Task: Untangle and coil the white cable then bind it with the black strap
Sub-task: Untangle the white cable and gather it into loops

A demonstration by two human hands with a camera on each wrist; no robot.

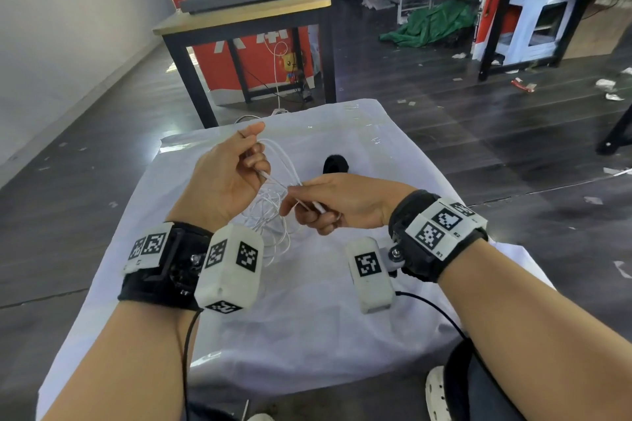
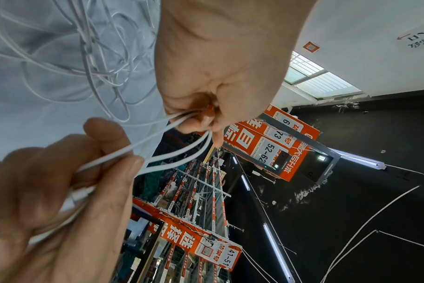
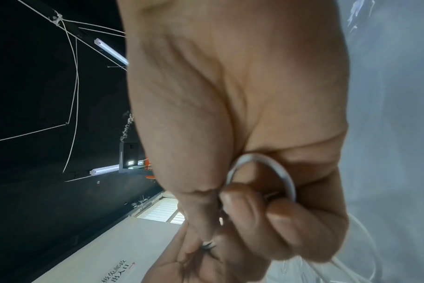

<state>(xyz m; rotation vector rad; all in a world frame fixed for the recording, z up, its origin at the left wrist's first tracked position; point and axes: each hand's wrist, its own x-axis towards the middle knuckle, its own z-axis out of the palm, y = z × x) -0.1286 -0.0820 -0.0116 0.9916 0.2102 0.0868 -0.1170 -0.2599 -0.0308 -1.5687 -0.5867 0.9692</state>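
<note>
Head view: the cable (image 1: pixel 273 212) is held above the white-covered bench (image 1: pixel 307 318), between both hands; loose loops hang in a tangle below. The left hand (image 1: pixel 222 181) is pinched on one plug end, the right hand (image 1: pixel 338 205) on strands and the other plug. The strap (image 1: pixel 336 164) lies on the bench just behind the hands, untouched.
Left wrist view: several strands are seen gripped in the right hand (image 2: pixel 218 76) and run to the left fingers (image 2: pixel 104 145); crossed loops (image 2: pixel 85 57) lie beyond.
Right wrist view: a small cable loop (image 3: pixel 266 172) is clamped by curled fingers (image 3: pixel 291 220).
Progress: judged early; untangling under way, no neat coil formed, binding not begun.
</note>
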